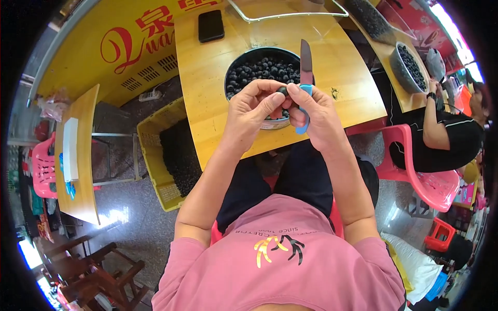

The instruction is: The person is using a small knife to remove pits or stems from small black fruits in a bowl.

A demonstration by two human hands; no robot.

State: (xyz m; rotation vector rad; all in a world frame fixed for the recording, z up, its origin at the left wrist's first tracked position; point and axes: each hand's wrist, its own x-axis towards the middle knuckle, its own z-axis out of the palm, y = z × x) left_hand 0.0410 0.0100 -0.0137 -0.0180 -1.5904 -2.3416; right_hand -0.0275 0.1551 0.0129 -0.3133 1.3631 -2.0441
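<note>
Both my hands meet over the near part of a round bowl [226, 83] full of small dark round pieces [265, 68], which look like nuts or snails; I cannot tell which. My left hand [255, 106] pinches one small dark round piece [282, 90] between thumb and forefinger. In my right hand [317, 110] is a knife [306, 62] with a blue handle, its blade pointing up and away from me. My right thumb and fingertips touch or nearly touch the pinched piece. The blade stands clear of it. My hands hide part of the bowl.
The bowl rests on a wooden table [207, 129] with a black phone [211, 26] at the far left. A yellow crate [150, 155] of dark pieces sits on the floor to the left. At right, a person [446, 135] sits by another bowl [398, 70]; a pink chair [410, 166] stands between us.
</note>
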